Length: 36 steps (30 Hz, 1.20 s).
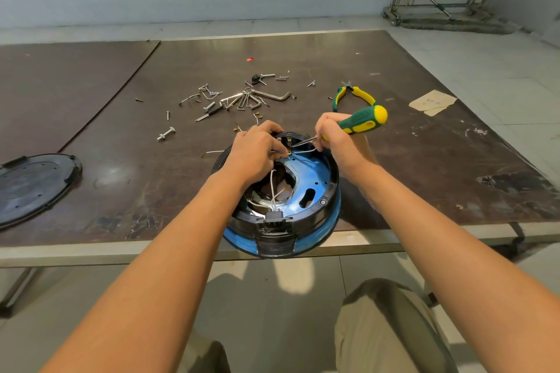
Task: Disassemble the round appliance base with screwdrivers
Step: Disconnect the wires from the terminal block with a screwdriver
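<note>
A: What is seen, from the biggest thing down?

B: A dark brown table [424,145] is seen. The round appliance base [318,174] is set at its near edge with the blue inside turned up, and its front lip is hung slightly over the edge.

A: What is laid beside it?

B: A black round cover [33,188] is laid flat, well apart to the left.

A: How are the hands placed?

B: The left hand [256,153] is bent over the far part of the base, and a white wire [306,150] is pinched in its curled fingers. The right hand [338,138] is closed round the screwdriver [362,122]. The green-and-yellow handle is tilted up to the right, and the tip is pointed in at the far rim.

A: And the smaller things?

B: Pliers [362,94] are laid just behind the right hand. Hex keys [274,96] and loose screws [166,133] are scattered farther back.
</note>
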Each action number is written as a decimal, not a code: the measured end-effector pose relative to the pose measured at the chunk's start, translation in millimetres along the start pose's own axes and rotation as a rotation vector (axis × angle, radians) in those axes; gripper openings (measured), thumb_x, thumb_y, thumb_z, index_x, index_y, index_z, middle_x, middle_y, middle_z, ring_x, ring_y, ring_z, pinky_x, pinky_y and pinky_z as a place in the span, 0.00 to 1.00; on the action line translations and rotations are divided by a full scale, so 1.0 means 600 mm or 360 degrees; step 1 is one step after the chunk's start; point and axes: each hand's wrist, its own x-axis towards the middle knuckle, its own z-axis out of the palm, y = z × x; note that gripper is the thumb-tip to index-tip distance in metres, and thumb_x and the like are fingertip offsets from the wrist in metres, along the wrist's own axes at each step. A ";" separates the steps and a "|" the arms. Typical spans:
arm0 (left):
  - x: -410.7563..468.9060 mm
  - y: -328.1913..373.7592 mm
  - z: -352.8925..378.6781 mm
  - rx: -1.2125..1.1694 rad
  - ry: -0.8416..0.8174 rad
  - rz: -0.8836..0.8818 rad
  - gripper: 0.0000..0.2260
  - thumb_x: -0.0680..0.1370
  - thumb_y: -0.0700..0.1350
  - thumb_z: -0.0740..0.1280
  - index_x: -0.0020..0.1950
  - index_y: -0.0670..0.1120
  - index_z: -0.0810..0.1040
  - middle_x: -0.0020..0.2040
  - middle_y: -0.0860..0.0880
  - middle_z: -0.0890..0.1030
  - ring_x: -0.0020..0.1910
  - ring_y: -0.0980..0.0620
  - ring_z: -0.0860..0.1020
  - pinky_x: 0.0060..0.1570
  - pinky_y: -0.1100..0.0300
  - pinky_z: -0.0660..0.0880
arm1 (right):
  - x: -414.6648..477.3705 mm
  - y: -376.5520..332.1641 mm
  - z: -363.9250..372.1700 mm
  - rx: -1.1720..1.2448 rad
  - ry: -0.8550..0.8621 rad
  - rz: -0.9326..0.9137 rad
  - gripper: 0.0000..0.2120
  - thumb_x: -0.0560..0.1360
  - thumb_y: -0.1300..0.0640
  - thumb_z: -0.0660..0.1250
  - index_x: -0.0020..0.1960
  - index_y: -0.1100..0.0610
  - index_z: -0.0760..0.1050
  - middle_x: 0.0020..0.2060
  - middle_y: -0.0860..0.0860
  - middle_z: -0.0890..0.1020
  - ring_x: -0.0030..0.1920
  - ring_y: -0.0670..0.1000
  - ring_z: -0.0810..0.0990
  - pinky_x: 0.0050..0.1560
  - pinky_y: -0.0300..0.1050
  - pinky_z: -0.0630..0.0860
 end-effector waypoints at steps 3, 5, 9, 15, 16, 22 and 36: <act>0.001 -0.001 0.001 0.0000 0.0004 -0.0009 0.15 0.76 0.38 0.70 0.56 0.56 0.85 0.70 0.52 0.71 0.65 0.48 0.70 0.64 0.46 0.67 | -0.010 0.002 0.002 0.0206 0.0134 0.0099 0.12 0.69 0.60 0.60 0.28 0.57 0.70 0.23 0.50 0.71 0.31 0.52 0.71 0.36 0.43 0.73; 0.001 -0.001 0.002 -0.0001 0.0012 0.0000 0.15 0.76 0.38 0.70 0.56 0.56 0.85 0.70 0.52 0.71 0.65 0.48 0.71 0.64 0.46 0.67 | -0.014 0.003 0.004 0.0322 0.0179 0.0167 0.11 0.69 0.61 0.60 0.28 0.54 0.69 0.24 0.50 0.70 0.30 0.51 0.70 0.34 0.40 0.72; 0.001 -0.002 0.003 -0.0002 0.0029 0.0014 0.14 0.76 0.38 0.71 0.54 0.56 0.85 0.70 0.52 0.72 0.64 0.48 0.71 0.63 0.46 0.68 | -0.010 0.004 0.003 0.0425 0.0208 0.0296 0.15 0.70 0.63 0.59 0.26 0.50 0.68 0.25 0.52 0.67 0.28 0.49 0.69 0.33 0.41 0.69; 0.002 -0.002 0.005 0.0015 0.0038 0.0013 0.14 0.76 0.38 0.71 0.55 0.56 0.85 0.70 0.52 0.72 0.64 0.48 0.71 0.62 0.48 0.65 | 0.003 0.001 0.001 0.0510 0.0255 0.0426 0.20 0.72 0.64 0.60 0.23 0.49 0.71 0.22 0.46 0.67 0.27 0.48 0.69 0.32 0.41 0.69; 0.002 -0.002 0.005 0.0017 0.0039 0.0013 0.14 0.76 0.38 0.71 0.55 0.56 0.85 0.70 0.52 0.72 0.64 0.48 0.71 0.62 0.48 0.65 | 0.007 0.000 0.001 0.0530 0.0274 0.0466 0.21 0.72 0.63 0.60 0.23 0.50 0.71 0.22 0.46 0.67 0.26 0.47 0.69 0.32 0.41 0.69; 0.003 -0.004 0.008 0.0005 0.0029 0.0001 0.14 0.76 0.38 0.71 0.55 0.56 0.85 0.70 0.52 0.72 0.64 0.48 0.71 0.61 0.49 0.64 | 0.019 -0.004 -0.001 0.0545 0.0305 0.0646 0.14 0.73 0.62 0.60 0.30 0.54 0.69 0.22 0.47 0.67 0.26 0.47 0.69 0.32 0.41 0.68; 0.004 -0.004 0.005 -0.0022 0.0012 -0.0002 0.14 0.76 0.37 0.71 0.55 0.54 0.85 0.70 0.52 0.72 0.64 0.48 0.71 0.65 0.45 0.67 | 0.022 -0.009 0.004 0.0611 0.0384 0.0735 0.14 0.74 0.60 0.60 0.30 0.55 0.68 0.21 0.47 0.63 0.23 0.47 0.68 0.30 0.40 0.66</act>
